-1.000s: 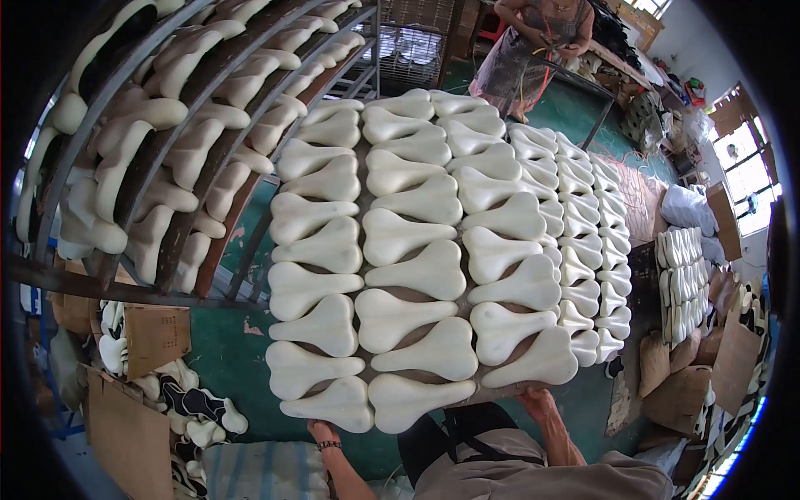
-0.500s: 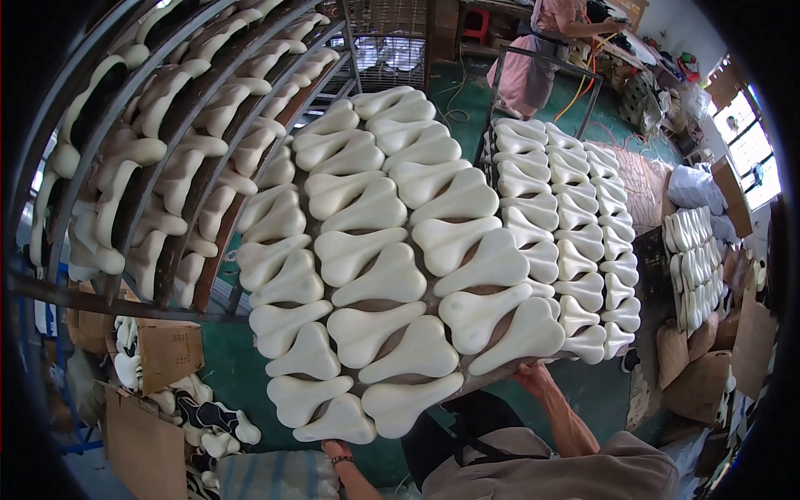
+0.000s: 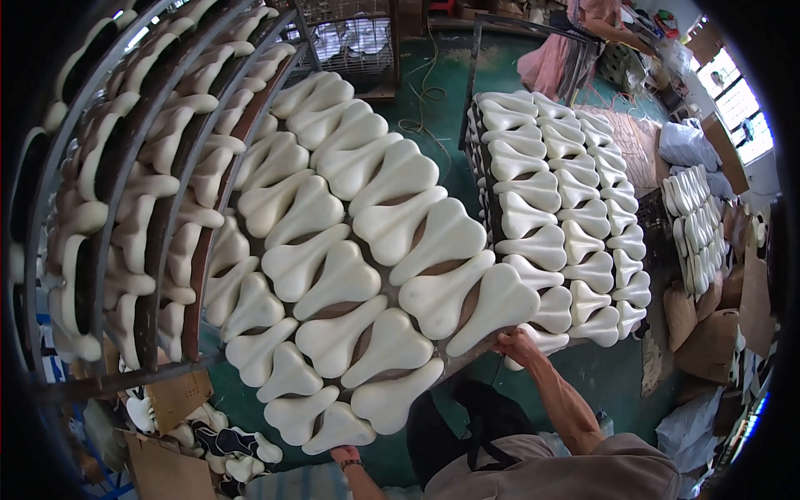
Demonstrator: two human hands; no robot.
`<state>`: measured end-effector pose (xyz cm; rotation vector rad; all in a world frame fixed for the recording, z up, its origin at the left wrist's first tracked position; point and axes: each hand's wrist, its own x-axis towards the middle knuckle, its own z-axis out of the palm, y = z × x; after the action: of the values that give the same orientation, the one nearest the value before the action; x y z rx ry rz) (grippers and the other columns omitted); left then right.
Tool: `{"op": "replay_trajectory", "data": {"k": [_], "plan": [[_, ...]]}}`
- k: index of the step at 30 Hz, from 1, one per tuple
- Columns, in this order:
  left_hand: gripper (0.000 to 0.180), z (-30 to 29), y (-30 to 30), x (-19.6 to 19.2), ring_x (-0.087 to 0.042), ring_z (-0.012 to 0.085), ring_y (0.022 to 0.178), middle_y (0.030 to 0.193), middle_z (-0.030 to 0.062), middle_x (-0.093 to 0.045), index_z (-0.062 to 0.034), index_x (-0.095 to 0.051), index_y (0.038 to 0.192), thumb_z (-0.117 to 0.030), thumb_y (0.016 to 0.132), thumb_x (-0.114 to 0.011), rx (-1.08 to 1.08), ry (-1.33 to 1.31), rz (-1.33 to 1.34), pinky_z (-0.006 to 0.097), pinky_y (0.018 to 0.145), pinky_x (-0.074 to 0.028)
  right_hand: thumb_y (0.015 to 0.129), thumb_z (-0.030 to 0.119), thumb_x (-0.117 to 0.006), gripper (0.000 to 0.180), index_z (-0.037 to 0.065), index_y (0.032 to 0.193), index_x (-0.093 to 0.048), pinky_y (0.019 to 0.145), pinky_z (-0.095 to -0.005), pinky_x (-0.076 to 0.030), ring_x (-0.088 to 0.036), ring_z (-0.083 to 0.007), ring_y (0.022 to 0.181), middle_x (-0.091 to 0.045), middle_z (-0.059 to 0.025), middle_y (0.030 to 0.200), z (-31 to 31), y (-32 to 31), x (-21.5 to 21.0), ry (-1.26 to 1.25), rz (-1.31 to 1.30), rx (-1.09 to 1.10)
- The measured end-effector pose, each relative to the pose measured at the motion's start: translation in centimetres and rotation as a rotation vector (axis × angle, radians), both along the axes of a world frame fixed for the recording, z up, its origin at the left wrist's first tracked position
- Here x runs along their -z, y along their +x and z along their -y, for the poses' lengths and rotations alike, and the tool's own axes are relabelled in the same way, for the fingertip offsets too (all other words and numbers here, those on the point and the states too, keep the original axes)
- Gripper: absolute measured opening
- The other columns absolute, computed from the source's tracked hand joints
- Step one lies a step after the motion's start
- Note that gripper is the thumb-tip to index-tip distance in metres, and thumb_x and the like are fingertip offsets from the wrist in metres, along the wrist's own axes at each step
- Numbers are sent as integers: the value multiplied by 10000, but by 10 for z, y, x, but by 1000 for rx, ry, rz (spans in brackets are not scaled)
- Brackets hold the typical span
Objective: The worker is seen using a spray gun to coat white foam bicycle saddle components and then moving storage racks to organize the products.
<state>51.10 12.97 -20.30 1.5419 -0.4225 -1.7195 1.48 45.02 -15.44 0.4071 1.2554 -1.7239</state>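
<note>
Board (image 3: 460, 360) of pale seats (image 3: 340, 279) held in front of the person, between rack and stack.
At left, a metal rack (image 3: 125, 381) carries similar seats; whether the board touches it cannot be told. The left hand (image 3: 344, 454) is at the board's near edge, below the seats; its fingers are hidden, so its closure cannot be told. The board slants across the middle, its seats laid nose to tail in rows. Judged stiff and fairly heavy when loaded; the seats look light, slightly soft and apt to slide if tipped. Best hold: wide apart, under the edge, clear of seats. The right hand (image 3: 518, 343) has its fingers curled round the near right corner. Beyond, at right, stands a stack (image 3: 581, 242) of further seats.
</note>
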Motion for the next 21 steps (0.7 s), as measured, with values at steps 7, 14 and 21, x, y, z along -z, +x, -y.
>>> {"op": "replay_trajectory", "data": {"k": [7, 14, 21], "plan": [[398, 77, -34, 19, -603, 327, 1301, 1465, 142, -606, -9, -567, 1419, -171, 1063, -491, -4, -4, -213, 506, 1123, -506, 1024, 28, -601, 212, 24, 1228, -658, 974, -491, -593, -703, -259, 1032, -694, -57, 1093, 76, -59, 49, 3, -8, 1], [427, 162, -54, 71, -682, 241, 1159, 1316, 101, -698, -33, -623, 1327, 113, 926, -617, -259, -101, -79, 400, 1014, -580, 983, 146, -730, 224, 56, 1171, -647, 955, -437, -605, -690, -169, 937, -682, 2, 1015, 200, -146, 87, 20, -98, -119], [242, 197, -76, 62, -714, 251, 1085, 1216, 125, -712, -15, -611, 1285, -70, 1050, -625, 113, -238, -219, 496, 966, -606, 1026, 113, -670, 224, 32, 1234, -662, 961, -382, -621, -733, -179, 1053, -748, -50, 1129, 250, -189, 103, -23, -157, -95]]}}
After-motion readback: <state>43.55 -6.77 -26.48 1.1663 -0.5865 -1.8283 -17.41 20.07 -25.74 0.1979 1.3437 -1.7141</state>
